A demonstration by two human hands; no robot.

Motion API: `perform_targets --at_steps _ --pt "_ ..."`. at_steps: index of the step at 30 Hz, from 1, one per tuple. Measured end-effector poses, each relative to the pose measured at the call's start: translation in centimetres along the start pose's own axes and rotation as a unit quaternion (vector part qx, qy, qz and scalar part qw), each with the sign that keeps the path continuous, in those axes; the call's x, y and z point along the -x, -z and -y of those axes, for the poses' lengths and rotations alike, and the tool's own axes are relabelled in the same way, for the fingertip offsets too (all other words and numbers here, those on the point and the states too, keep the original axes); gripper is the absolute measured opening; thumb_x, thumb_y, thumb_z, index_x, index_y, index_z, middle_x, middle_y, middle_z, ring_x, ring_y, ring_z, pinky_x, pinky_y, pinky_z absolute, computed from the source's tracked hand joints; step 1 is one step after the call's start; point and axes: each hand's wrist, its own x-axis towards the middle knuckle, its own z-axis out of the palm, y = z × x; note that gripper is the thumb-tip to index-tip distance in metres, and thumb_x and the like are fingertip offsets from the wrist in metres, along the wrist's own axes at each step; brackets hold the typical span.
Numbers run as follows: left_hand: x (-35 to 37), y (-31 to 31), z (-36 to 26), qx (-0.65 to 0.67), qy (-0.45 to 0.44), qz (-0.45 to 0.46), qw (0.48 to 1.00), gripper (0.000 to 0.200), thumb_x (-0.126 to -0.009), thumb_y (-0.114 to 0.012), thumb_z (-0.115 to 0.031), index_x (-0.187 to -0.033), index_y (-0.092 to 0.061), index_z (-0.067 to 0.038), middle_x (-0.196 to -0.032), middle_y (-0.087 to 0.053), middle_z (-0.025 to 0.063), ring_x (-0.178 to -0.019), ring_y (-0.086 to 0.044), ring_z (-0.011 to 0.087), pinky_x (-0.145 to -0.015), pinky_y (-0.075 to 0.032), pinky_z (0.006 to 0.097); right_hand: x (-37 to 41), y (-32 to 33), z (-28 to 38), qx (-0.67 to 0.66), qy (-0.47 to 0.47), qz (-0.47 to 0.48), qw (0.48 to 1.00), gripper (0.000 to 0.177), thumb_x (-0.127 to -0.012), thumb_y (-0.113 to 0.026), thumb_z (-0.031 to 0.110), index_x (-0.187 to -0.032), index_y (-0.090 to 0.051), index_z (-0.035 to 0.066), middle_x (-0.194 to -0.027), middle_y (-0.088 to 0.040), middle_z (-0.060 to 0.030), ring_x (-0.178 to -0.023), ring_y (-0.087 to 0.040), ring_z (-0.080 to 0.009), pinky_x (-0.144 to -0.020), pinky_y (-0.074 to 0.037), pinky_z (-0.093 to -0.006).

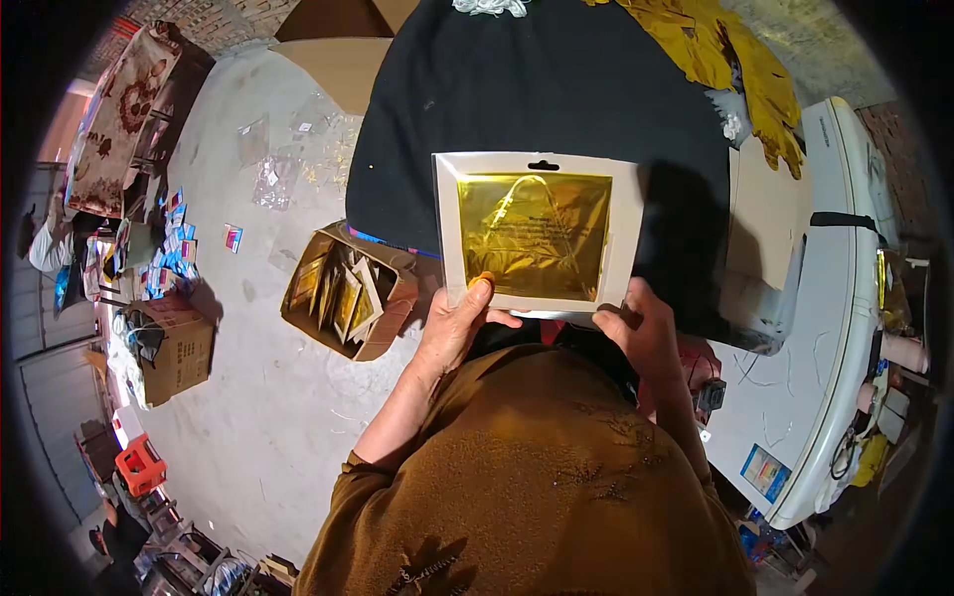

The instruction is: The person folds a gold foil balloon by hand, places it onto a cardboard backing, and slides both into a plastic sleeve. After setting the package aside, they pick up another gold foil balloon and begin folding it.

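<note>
A flat white-framed package (pixel 540 230) with a shiny gold foil middle is held up over the black cloth (pixel 537 89). Its hanging slot is at the top edge. My left hand (pixel 460 323) grips the lower left corner, thumb on the front near the foil. At the lower right corner, my right hand (pixel 641 326) pinches the edge between thumb and fingers. An open cardboard box (pixel 393 323) to the left holds several similar gold packages (pixel 348 303).
Yellow foil material (pixel 770 99) hangs at the upper right of the black cloth. A white surface (pixel 795 377) stands at the right. Another carton (pixel 179 348), a red stool (pixel 141 465) and plastic scraps (pixel 276 184) are on the left. At lower left, a person (pixel 124 536) is partly visible.
</note>
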Motion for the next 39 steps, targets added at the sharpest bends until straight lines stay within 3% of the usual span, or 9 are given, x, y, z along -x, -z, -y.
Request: perform_targets --at_steps 5,12,14,19,24,27,30,34,39 --pt "0.3 0.1 -0.5 0.024 -0.006 0.011 1.0 0.038 -0.107 -0.059 -0.029 -0.126 -0.063 0.004 -0.119 -0.07 0.0182 -0.099 -0.073 0.0297 -0.079 -0.065 0.0418 -0.7 -1.1 1.0 -0.151 -0.045 0.048 0.986 0.017 -0.095 -0.072 0.007 -0.11 -0.072 0.0 -0.087 -0.073 -0.0008 -0.079 -0.062 -0.0051 -0.07 -0.05 -0.0238" --pt "2.7 3.5 -4.1 -0.038 -0.091 -0.056 0.994 0.043 -0.108 -0.057 -0.032 -0.126 -0.06 0.006 -0.112 -0.069 0.0168 -0.094 -0.074 0.0293 -0.078 -0.064 0.0427 -2.3 -3.5 3.5 -0.051 -0.074 0.227 0.97 0.02 -0.098 -0.066 0.017 -0.104 -0.074 0.0 -0.071 -0.07 -0.0033 -0.067 -0.065 -0.0098 -0.065 -0.051 -0.0251" --pt "3.9 6.1 -4.7 -0.051 -0.118 -0.069 0.989 0.037 -0.107 -0.057 -0.029 -0.133 -0.056 -0.003 -0.122 -0.065 0.0147 -0.098 -0.07 0.0308 -0.071 -0.064 0.0492 -2.9 -4.9 3.4 -0.064 -0.009 0.211 0.975 0.021 -0.098 -0.063 0.017 -0.107 -0.073 0.0 -0.071 -0.071 -0.0041 -0.067 -0.065 -0.0111 -0.066 -0.052 -0.0264" --pt "7.7 19.1 -5.6 0.233 -0.255 -0.377 0.86 0.046 -0.105 -0.061 -0.041 -0.132 -0.058 -0.004 -0.123 -0.068 0.0096 -0.102 -0.07 0.0207 -0.087 -0.062 0.0339 -5.6 -2.9 2.8 -0.048 0.089 0.098 0.99 0.02 -0.102 -0.057 0.009 -0.115 -0.069 0.001 -0.075 -0.066 -0.0034 -0.069 -0.061 -0.008 -0.066 -0.048 -0.024" --pt "12.2 31.9 11.1 0.282 -0.101 -0.462 0.835 0.038 -0.111 -0.043 -0.036 -0.129 -0.058 -0.006 -0.111 -0.071 0.0182 -0.094 -0.072 0.0302 -0.085 -0.062 0.0414 -7.0 -2.3 1.4 -0.001 0.013 0.047 0.999 0.017 -0.105 -0.057 0.01 -0.115 -0.069 0.001 -0.076 -0.061 -0.0014 -0.067 -0.055 -0.0051 -0.061 -0.042 -0.0229" --pt "11.1 29.1 14.0 0.269 -0.011 -0.531 0.804 0.041 -0.11 -0.044 -0.04 -0.127 -0.057 -0.005 -0.105 -0.073 0.0173 -0.088 -0.073 0.0318 -0.076 -0.063 0.0439 -7.0 -3.2 1.3 0.032 0.026 0.037 0.998 0.017 -0.105 -0.057 0.01 -0.113 -0.069 0.001 -0.072 -0.059 -0.0002 -0.064 -0.052 -0.005 -0.059 -0.04 -0.0232" --pt "9.7 30.1 13.0 0.281 -0.043 -0.52 0.806 0.045 -0.109 -0.044 -0.044 -0.128 -0.055 -0.005 -0.109 -0.074 0.0167 -0.088 -0.073 0.0313 -0.076 -0.062 0.0435 -7.3 -3.1 0.9 0.021 0.034 0.038 0.998 0.016 -0.105 -0.058 0.01 -0.112 -0.07 0.003 -0.07 -0.057 0.001 -0.063 -0.052 -0.0046 -0.059 -0.039 -0.0224" --pt "9.7 32.4 10.2 0.256 -0.077 -0.433 0.861 0.097 -0.085 -0.04 -0.092 -0.132 -0.051 -0.008 -0.117 -0.071 0.0201 -0.097 -0.072 0.0328 -0.078 -0.06 0.0425 -7.4 -2.5 2.0 -0.005 0.004 0.06 0.998 0.016 -0.105 -0.058 0.011 -0.113 -0.071 0.005 -0.07 -0.058 0.0021 -0.063 -0.052 -0.0035 -0.058 -0.038 -0.0216" --pt "9.4 30.9 11.7 0.157 0.015 -0.373 0.914 0.076 -0.097 -0.038 -0.077 -0.101 -0.067 -0.007 -0.081 -0.072 0.0084 -0.066 -0.068 0.0229 -0.052 -0.051 0.0322 -8.9 0.4 4.9 -0.082 -0.047 0.024 0.995 0.019 -0.105 -0.055 0.019 -0.112 -0.068 0.007 -0.067 -0.054 0.003 -0.055 -0.041 -0.0019 -0.052 -0.031 -0.0207"
